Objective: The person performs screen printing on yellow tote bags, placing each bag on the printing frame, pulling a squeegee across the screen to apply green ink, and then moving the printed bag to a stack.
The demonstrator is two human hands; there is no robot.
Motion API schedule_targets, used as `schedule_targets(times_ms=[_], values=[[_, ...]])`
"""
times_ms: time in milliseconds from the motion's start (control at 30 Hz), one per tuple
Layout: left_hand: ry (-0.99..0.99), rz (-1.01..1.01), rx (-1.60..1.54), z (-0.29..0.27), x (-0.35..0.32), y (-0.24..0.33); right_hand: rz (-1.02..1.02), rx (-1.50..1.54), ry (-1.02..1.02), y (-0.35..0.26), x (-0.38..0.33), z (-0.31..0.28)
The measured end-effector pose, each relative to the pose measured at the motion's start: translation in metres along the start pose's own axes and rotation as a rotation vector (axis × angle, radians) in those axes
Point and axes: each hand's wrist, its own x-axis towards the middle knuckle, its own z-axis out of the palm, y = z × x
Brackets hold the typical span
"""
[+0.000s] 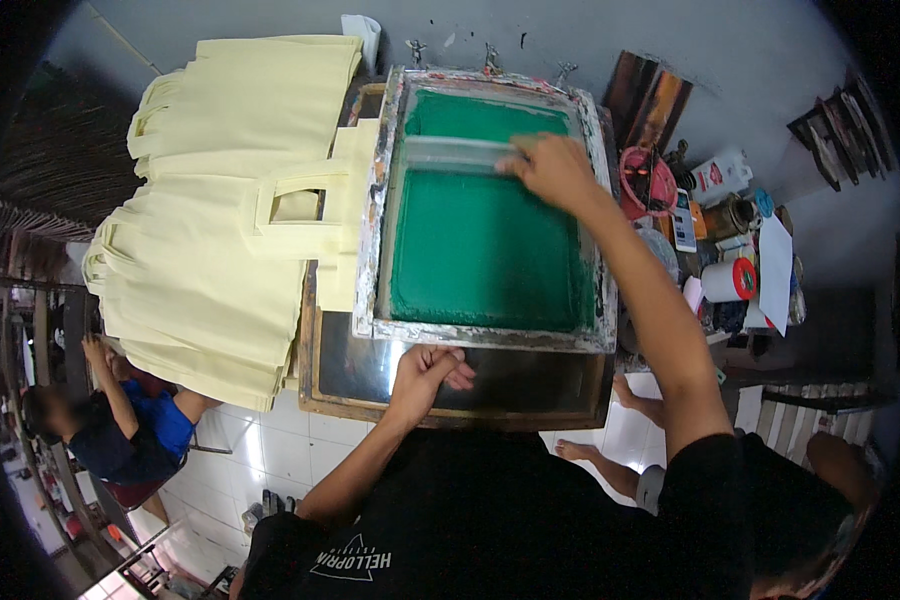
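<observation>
Squeegee [450, 153], pale straight blurred bar, probably light, stiff, lies toward far edge of green rectangular screen [485, 255], right hand [550, 172] gripping right end, mid-length likely steadier, left hand [430, 378] half-curled by near edge, hold unclear.

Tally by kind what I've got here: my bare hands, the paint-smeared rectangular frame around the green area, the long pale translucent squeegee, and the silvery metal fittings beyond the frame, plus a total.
Bare hands (left hand, right hand): 2
Paint-smeared rectangular frame: 1
Long pale translucent squeegee: 1
Silvery metal fittings: 3
Total: 7
</observation>
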Motion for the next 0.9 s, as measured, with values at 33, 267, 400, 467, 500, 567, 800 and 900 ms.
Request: schedule_targets(times_ms=[33, 267, 400, 467, 500, 567, 800, 900], values=[[-0.017, -0.026, -0.029, -0.002, 0.001, 0.003, 0.012, 0.024, -0.016, 0.012, 0.02, -0.001], [-0.091, -0.272, -0.471, -0.013, -0.008, 0.02, 0.142, 0.093, -0.23, 0.038, 0.095, -0.025], [-0.449, -0.359, -0.136, -0.014, -0.001, 0.065, 0.169, -0.139, -0.107, 0.04, 0.091, -0.005], [-0.406, -0.137, 0.047, -0.007, 0.022, 0.097, 0.192, -0.184, -0.094, 0.03, 0.084, -0.001], [-0.379, -0.024, 0.133, -0.006, 0.037, 0.109, 0.199, -0.206, -0.091, 0.025, 0.08, 0.002], [-0.161, 0.369, 0.565, -0.006, 0.078, 0.139, 0.188, -0.217, -0.029, 0.019, 0.068, 0.008], [0.355, 1.138, 1.277, -0.028, 0.211, 0.217, 0.073, -0.172, 0.119, 0.006, 0.04, 0.01], [0.253, 0.776, 1.287, -0.034, 0.209, 0.215, 0.108, -0.176, -0.003, -0.008, 0.023, 0.0]])
